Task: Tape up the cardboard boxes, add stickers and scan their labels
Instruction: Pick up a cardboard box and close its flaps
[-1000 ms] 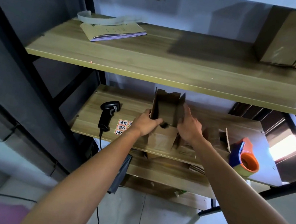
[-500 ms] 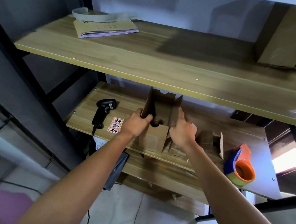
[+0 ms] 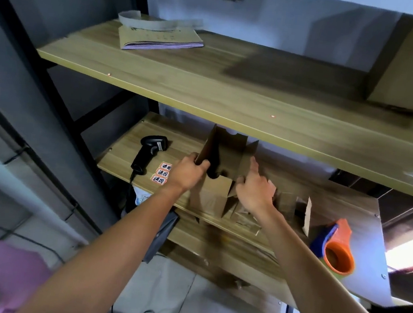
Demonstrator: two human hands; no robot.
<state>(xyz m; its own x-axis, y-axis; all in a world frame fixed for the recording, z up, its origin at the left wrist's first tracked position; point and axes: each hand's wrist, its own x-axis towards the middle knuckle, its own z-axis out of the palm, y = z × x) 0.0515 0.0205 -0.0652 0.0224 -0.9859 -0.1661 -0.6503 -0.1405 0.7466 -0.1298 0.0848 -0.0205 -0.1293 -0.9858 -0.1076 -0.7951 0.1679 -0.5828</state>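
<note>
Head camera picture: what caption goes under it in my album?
Left hand and right hand hold the upright flaps of a cardboard box on the shelf, between scanner, stickers and tape dispenser.

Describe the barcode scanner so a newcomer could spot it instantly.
Look at the wooden shelf just under the long upper board. At its left end, beside three red-bordered stickers, lies the barcode scanner. It alone is black and pistol-shaped.
</note>
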